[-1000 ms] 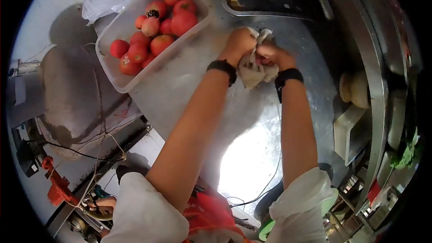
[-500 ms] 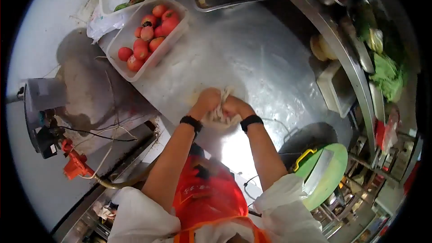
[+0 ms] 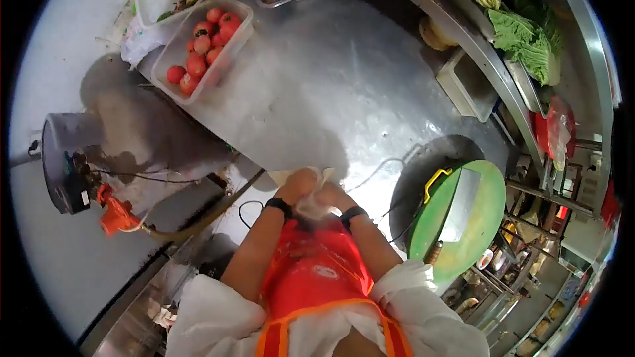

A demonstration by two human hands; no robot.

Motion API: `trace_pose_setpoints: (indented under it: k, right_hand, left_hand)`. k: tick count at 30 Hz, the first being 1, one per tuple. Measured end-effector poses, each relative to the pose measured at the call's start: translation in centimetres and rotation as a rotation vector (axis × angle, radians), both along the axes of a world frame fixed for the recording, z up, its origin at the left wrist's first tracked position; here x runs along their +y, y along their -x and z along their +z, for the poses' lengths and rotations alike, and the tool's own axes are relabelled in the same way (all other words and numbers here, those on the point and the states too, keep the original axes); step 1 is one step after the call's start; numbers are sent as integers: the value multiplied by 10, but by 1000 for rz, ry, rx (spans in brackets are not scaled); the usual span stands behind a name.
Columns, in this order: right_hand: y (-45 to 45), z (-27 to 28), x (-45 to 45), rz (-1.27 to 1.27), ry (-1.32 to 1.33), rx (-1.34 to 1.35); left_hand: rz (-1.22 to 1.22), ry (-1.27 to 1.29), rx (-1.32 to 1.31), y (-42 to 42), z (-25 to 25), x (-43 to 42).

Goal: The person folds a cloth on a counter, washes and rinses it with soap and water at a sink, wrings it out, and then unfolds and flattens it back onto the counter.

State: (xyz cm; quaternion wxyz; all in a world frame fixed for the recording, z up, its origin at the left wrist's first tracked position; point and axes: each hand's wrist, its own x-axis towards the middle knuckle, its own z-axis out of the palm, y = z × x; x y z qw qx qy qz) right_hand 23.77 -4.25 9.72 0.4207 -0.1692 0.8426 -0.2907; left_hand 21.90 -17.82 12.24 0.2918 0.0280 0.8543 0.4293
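Observation:
A pale cloth (image 3: 311, 207) is bunched between my two hands, close to the red apron (image 3: 317, 261) and at the near edge of the metal table (image 3: 284, 99). My left hand (image 3: 297, 185) is closed on the cloth's left side. On its right side my right hand (image 3: 336, 197) is closed too, close beside the left one. Part of the cloth sticks out above the fingers. The fingertips are partly hidden in its folds.
A clear plastic box (image 3: 228, 59) of red tomatoes stands at the back left, beside a white tray (image 3: 152, 3). At right, a cleaver (image 3: 461, 205) lies on a round green board (image 3: 489, 215). Leafy greens (image 3: 522, 39) sit on the right shelf.
Both hands have come down from the back of the table toward my body, with the cloth between them. The view has shifted, and the green board and cleaver now show more fully.

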Motion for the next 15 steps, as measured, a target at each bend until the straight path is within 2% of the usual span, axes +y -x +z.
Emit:
trace_pose_setpoints:
  k: [1,2,3,5,7,8,10,11,12,13,15]
  right_hand:
    - [-9,11,4,11,190,106]
    - [-23,-7,11,17,185,91]
    - [-38,-44,18,44,97,-13]
    - [-44,-26,20,62,11,-132]
    - [-40,17,25,-346,77,-363]
    - [-48,13,30,-363,76,-371]
    - [-67,-8,37,78,212,229]
    - [-78,-25,36,53,209,228]
    - [-89,-46,32,-72,117,130]
    - [-92,-46,30,-149,71,79]
    - [-91,-24,24,-400,-11,-43]
  left_hand:
    - [-183,64,73,-7,-8,2]
    - [-367,129,148,-14,-16,5]
    - [-360,126,141,-18,-23,9]
    - [-416,124,277,-28,-26,15]
    - [-521,174,211,-22,-7,25]
    - [-620,228,149,-19,1,29]
    - [-718,177,201,-19,-4,27]
    - [-801,129,258,-18,-5,26]
    - [-830,125,261,-15,2,27]
    - [-748,90,203,-11,14,29]
    - [-699,55,143,-12,14,29]
